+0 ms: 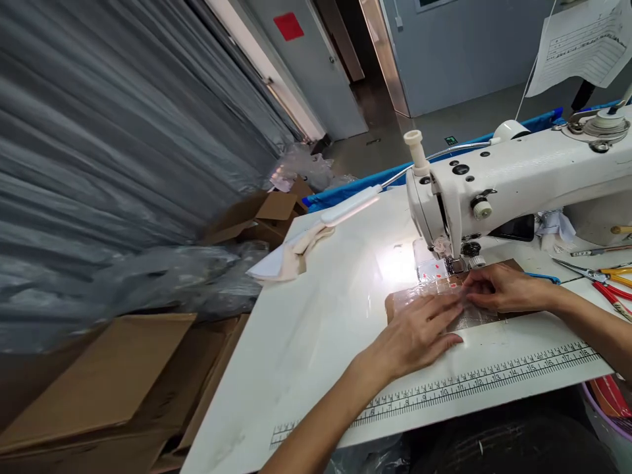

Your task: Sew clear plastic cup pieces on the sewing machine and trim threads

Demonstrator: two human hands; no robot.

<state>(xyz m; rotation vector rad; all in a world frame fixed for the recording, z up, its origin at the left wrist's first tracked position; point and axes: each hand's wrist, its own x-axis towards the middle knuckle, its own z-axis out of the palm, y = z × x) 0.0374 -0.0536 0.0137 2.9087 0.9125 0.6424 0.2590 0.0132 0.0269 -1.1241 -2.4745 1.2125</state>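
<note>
A white sewing machine (513,174) stands on the table, its presser foot (455,264) low over the work. Below the foot lies a brown flat piece (511,265), partly covered by a clear plastic sheet (419,291) with small red marks near the needle. My left hand (419,332) rests flat on the plastic, fingers stretched toward the foot and thumb apart. Just right of it, my right hand (503,288) has thumb and fingers pinched together at the plastic's edge, close in front of the foot. The fingertips partly hide what they grip.
A printed ruler (444,394) runs along the table's front edge. Scissors (585,270) and red-handled tools lie at right. A lamp (350,205) and beige cloth (299,253) are at back left. Cardboard boxes (108,368) stand left of the table.
</note>
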